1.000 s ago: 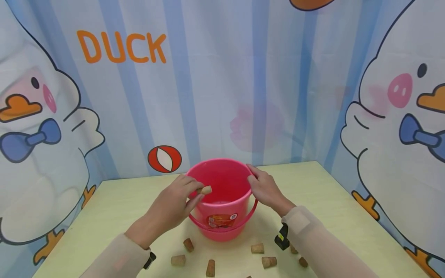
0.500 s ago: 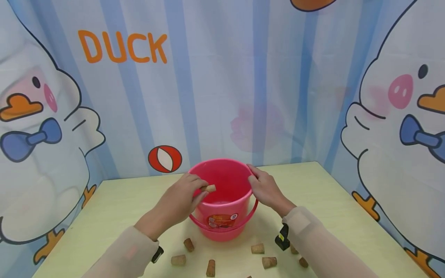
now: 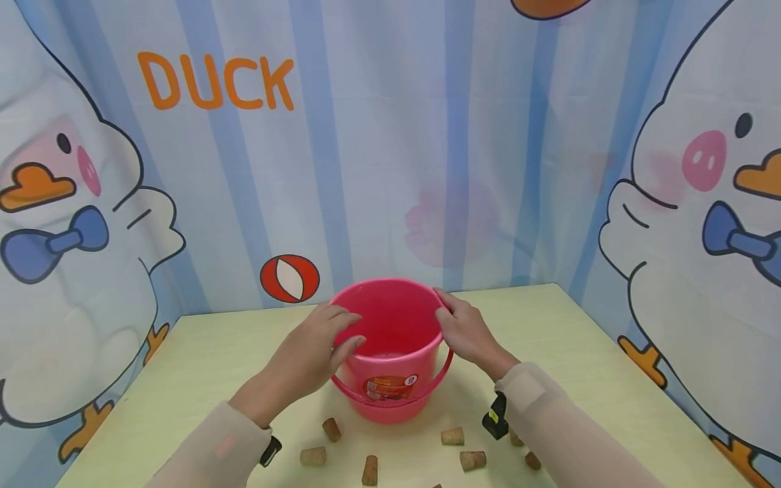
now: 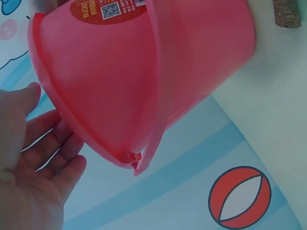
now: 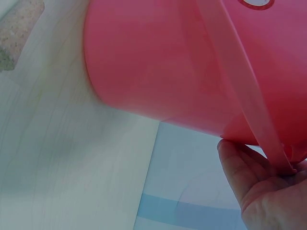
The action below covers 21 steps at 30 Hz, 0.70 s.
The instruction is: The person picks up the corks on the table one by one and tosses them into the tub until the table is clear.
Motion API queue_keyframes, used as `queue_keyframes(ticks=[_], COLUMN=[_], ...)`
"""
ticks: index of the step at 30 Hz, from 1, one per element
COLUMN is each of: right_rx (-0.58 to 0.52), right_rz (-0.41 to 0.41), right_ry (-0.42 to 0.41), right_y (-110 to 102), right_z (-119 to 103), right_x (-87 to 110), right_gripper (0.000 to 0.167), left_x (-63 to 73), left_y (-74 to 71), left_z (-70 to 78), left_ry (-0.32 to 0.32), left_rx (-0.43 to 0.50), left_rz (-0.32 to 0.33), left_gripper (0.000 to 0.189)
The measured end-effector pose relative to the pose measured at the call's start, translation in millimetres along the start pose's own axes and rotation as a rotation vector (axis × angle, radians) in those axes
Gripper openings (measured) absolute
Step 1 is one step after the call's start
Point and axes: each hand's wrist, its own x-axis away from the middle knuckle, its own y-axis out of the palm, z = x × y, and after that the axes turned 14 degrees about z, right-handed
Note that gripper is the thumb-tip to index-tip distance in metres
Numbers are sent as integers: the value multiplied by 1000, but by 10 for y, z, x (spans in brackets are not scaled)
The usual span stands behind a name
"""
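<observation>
A pink plastic bucket point(image 3: 386, 367) stands upright on the table, its handle point(image 3: 441, 379) hanging down across the front. My left hand point(image 3: 305, 349) is at the left of the rim, thumb and fingers apart over the opening, with nothing between them. The left wrist view shows its spread fingers point(image 4: 72, 175) right by the rim. On the opposite side, my right hand point(image 3: 466, 329) grips the bucket's rim, thumb toward the inside. In the right wrist view its fingers point(image 5: 235, 165) lie against the outer wall near the handle joint. The bucket's floor is mostly hidden.
Several corks lie on the pale table point(image 3: 201, 379) in front of the bucket, among them a cork point(image 3: 313, 457) at left, a darker cork point(image 3: 369, 470) in the middle and a cork point(image 3: 472, 461) at right. A duck-print curtain point(image 3: 390, 135) hangs behind the table.
The cork that my left thumb and fingers pinched over the bucket has been let go and is out of sight. The left fingers have parted. My right hand has stayed on the rim.
</observation>
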Motion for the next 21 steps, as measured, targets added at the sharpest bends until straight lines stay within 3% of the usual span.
queue_keyframes(ticks=[11, 21], right_rx=[-3, -3], right_rz=[-3, -6], right_ry=[9, 12], right_y=[-14, -11], right_z=[-3, -10], right_x=[-3, -3], right_gripper=[58, 58], left_x=[93, 183], left_y=[-73, -155], left_z=[-41, -52], left_ry=[84, 93], left_rx=[-10, -40], left_rz=[114, 129], left_gripper=[41, 46])
